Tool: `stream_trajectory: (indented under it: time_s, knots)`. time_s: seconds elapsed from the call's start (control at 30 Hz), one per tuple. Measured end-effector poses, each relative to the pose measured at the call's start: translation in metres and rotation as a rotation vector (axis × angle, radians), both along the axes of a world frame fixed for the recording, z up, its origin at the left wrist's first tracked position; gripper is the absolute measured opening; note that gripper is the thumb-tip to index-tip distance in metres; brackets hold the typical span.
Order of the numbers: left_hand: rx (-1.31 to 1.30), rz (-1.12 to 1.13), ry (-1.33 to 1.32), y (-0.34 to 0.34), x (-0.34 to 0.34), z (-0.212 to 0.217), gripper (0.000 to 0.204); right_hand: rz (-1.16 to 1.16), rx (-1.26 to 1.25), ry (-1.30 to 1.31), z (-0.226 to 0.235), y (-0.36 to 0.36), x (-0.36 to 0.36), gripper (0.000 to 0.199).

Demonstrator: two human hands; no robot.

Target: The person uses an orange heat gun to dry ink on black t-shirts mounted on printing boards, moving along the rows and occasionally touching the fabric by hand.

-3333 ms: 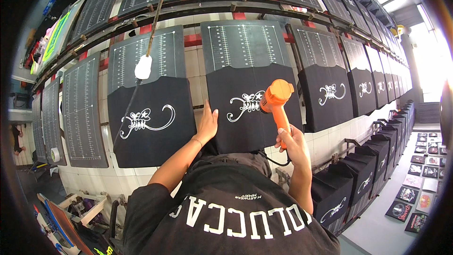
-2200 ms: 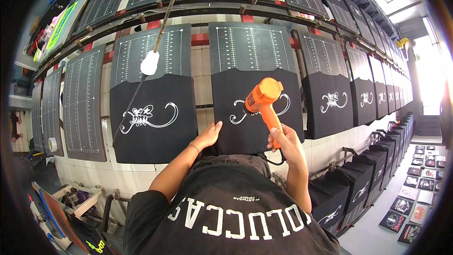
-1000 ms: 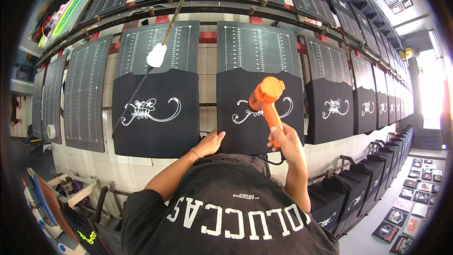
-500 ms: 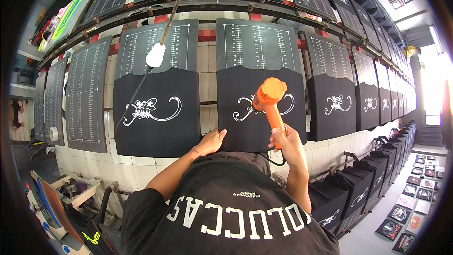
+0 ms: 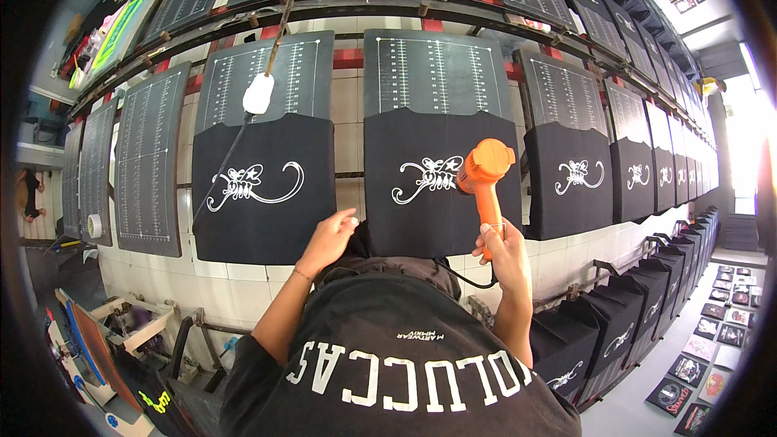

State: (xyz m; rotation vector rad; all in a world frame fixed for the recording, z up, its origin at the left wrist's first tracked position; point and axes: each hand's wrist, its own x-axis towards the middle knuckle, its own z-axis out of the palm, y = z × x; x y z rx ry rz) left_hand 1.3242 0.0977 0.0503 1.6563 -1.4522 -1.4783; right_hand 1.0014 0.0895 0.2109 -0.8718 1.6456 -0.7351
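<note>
In my right hand [image 5: 503, 252] is an orange heat gun [image 5: 489, 163], gripped by its handle. Its nozzle end points left over a black shirt [image 5: 441, 231] on a flat printing board. White scroll-like line art [image 5: 427, 178] is printed on that shirt, and the gun's body covers the print's right part. My left hand [image 5: 328, 239] hovers by the gap between this shirt and the black shirt [image 5: 263, 231] to its left. Its fingers are loosely stretched toward the upper right, with nothing seen in them. A black cord [image 5: 473, 282] runs below the gun's handle.
A rod with a white-wrapped joint [image 5: 258, 95] hangs over the left shirt, trailing a dark cord. Boards with white ruled lines [image 5: 150, 162] line both rails [image 5: 348, 2]. More printed shirts [image 5: 579, 186] run off right. A lower row of draped black boards [image 5: 611, 320] stands at right.
The heat gun has moved right and slightly down, uncovering more of the print's middle. My left hand has drawn left, away from the shirt's edge. The view has shifted slightly.
</note>
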Motion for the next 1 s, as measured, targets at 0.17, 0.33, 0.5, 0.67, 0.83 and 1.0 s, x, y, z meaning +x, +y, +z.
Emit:
stream_trajectory:
  time_s: [0.17, 0.33, 0.5, 0.67, 0.83, 1.0]
  knots:
    - [-0.174, 0.41, -0.355, 0.035, 0.054, -0.019, 0.018, 0.053, 0.022, -0.167, -0.003, -0.003, -0.006, 0.03]
    - [-0.38, 0.583, -0.678, 0.056, 0.073, -0.033, 0.018, 0.142, 0.057, -0.184, 0.001, -0.01, 0.005, 0.025]
    - [-0.476, 0.618, -0.88, 0.055, 0.057, -0.039, 0.013, 0.213, 0.062, -0.142, 0.004, -0.015, 0.013, 0.028]
    - [-0.521, 0.643, -0.948, 0.053, 0.053, -0.041, 0.012, 0.265, 0.102, -0.158, 0.002, -0.018, 0.006, 0.028]
    - [-0.582, 0.673, -0.969, 0.053, 0.054, -0.045, 0.01, 0.331, 0.134, -0.173, 0.006, -0.016, 0.007, 0.029]
    - [-0.585, 0.702, -0.948, 0.052, 0.052, -0.045, 0.01, 0.423, 0.165, -0.139, 0.009, -0.013, 0.017, 0.026]
